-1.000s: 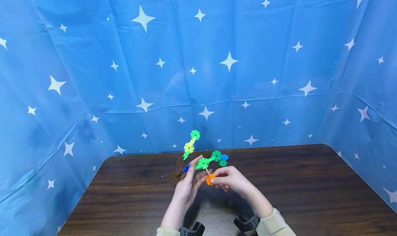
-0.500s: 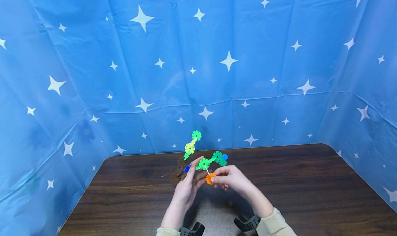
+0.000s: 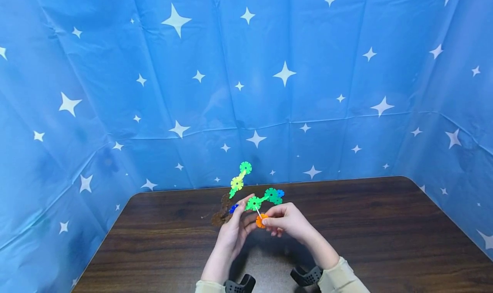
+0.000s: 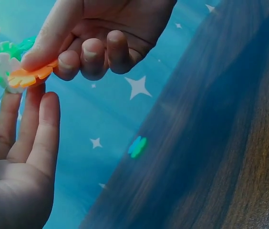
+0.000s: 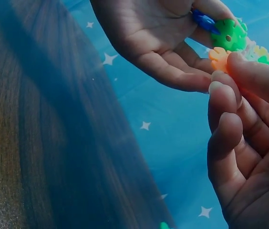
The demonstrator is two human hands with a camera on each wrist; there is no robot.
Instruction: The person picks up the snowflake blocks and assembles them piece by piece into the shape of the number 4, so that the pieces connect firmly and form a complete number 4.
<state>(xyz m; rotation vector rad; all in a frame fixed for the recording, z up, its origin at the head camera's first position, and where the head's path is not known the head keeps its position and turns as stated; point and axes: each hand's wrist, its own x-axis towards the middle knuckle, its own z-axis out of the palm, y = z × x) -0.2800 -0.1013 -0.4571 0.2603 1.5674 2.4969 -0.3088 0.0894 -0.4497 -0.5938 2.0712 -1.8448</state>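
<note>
My right hand (image 3: 289, 220) pinches an orange notched plastic disc (image 3: 262, 221) between thumb and fingertips. A white disc (image 3: 258, 212), seen edge-on, joins the orange one to a bright green disc (image 3: 254, 203). My left hand (image 3: 233, 231) holds this linked toy, its thumb up beside the green disc and its fingers behind and below. More green discs (image 3: 271, 194) run off to the right. Beyond the left thumb rise yellow (image 3: 236, 183) and green discs (image 3: 245, 168). A dark blue disc (image 3: 233, 208) shows beside that thumb, and brown discs (image 3: 220, 218) to its left.
A small blue disc (image 3: 280, 193) and a green disc (image 4: 139, 148) lie on the dark wooden table (image 3: 366, 233) past the hands. Behind the table hangs a blue curtain (image 3: 319, 91) with white stars. Each wrist wears a black band (image 3: 307, 276).
The linked discs have shifted slightly right, and the green end now overlaps the loose green disc behind it. The orange disc has risen a little; both hands keep their hold.
</note>
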